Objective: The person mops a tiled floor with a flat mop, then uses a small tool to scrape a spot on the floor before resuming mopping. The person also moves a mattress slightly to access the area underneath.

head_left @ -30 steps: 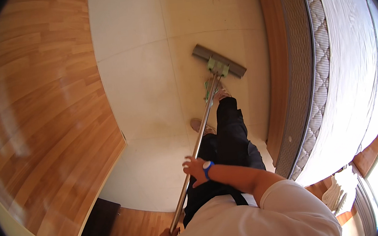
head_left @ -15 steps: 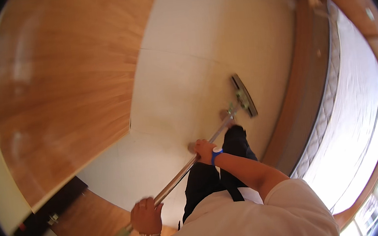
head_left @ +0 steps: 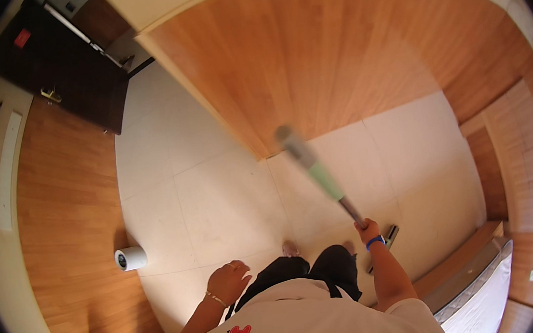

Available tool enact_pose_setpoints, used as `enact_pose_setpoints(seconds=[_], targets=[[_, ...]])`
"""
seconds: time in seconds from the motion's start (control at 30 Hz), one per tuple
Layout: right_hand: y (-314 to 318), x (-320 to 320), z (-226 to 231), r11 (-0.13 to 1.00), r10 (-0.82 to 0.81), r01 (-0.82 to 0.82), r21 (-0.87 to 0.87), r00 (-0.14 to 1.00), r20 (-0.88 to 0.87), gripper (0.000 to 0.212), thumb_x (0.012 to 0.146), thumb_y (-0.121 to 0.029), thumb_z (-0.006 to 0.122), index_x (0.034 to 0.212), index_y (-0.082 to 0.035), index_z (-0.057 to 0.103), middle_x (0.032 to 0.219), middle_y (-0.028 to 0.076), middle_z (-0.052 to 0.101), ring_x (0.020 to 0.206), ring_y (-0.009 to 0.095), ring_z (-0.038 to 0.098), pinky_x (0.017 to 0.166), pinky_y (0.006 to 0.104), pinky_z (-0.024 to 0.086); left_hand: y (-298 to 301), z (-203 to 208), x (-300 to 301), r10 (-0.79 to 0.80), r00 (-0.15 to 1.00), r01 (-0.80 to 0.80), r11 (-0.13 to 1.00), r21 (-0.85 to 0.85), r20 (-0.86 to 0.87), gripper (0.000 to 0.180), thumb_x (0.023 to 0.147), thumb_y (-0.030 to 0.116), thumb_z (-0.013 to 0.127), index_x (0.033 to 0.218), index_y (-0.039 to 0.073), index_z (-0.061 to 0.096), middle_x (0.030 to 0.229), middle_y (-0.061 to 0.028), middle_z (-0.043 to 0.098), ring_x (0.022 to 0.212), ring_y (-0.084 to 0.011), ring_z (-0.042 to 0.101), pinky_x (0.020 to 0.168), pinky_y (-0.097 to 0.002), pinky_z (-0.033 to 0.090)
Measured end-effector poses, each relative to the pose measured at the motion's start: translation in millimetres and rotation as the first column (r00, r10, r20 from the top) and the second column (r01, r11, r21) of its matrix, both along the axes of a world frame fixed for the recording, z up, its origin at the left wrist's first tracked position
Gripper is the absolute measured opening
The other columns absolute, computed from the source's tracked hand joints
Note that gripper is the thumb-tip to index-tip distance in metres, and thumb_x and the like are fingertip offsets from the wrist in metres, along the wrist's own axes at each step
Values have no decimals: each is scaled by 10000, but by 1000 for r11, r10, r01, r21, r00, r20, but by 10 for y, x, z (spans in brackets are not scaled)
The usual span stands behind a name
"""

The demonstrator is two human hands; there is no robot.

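While right grip (head_left: 369, 230) holds mop (head_left: 325, 180), floor (head_left: 217, 194) spreads between walls (head_left: 333, 62).

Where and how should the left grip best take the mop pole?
Probably by the pale green sleeve on the mop pole, coming from the left: this slim, straight section is uncovered, and the pole slants toward the empty left grip's side, beyond the right grip holding it.

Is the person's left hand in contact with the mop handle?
Apart: the head view shows floor between the left hand and the mop handle, which the right hand holds.
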State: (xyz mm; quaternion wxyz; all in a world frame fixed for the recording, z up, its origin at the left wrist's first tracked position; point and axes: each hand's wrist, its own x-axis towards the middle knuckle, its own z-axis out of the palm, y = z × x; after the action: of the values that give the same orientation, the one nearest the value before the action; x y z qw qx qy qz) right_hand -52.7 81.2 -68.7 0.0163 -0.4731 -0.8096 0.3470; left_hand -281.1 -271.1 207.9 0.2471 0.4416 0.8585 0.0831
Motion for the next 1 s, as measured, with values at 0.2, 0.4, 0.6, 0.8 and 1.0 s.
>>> enact_pose_setpoints(seconds=[0.2,0.4,0.6,0.8,1.0], targets=[[619,-978,254,945,-327,312,-99,912,-249,390,717,-348,730,593,-31,540,544,44,544,490,145,458,494,319,412,-544,-156,-274,249,963,-263,951,163,102,167,800,225,592,894,88,611,910,-68,610,770,-237,601,665,-350,487],[1106,-2181,402,920,-390,385,-69,893,-225,349,702,-338,740,686,-12,618,654,79,627,588,177,578,589,322,475,-735,-658,-713,389,693,-598,780,183,607,187,827,207,580,914,44,612,879,-96,622,750,-193,610,678,-315,492],[1397,-3491,400,947,-265,284,149,954,-138,379,689,-354,735,747,6,631,692,122,643,660,242,617,619,367,485,-3613,-2547,-860,842,213,-960,274,-52,495,93,789,99,573,836,20,565,763,-60,617,730,-169,598,654,-313,517],[1018,-3719,526,835,-193,177,522,981,-24,326,718,-312,706,807,-9,624,737,119,637,701,232,611,643,355,483,-4060,-1768,-576,670,-677,-736,-613,-286,305,152,834,178,519,723,74,524,598,-65,556,520,-181,538,459,-325,417],[-743,-5607,574,943,327,-319,91,941,-86,280,747,-269,678,867,-23,618,782,116,632,742,221,605,667,344,481,-3796,-2395,-1078,714,-656,-677,-414,-608,245,181,844,213,520,735,70,535,609,-59,570,519,-171,546,469,-315,428]])
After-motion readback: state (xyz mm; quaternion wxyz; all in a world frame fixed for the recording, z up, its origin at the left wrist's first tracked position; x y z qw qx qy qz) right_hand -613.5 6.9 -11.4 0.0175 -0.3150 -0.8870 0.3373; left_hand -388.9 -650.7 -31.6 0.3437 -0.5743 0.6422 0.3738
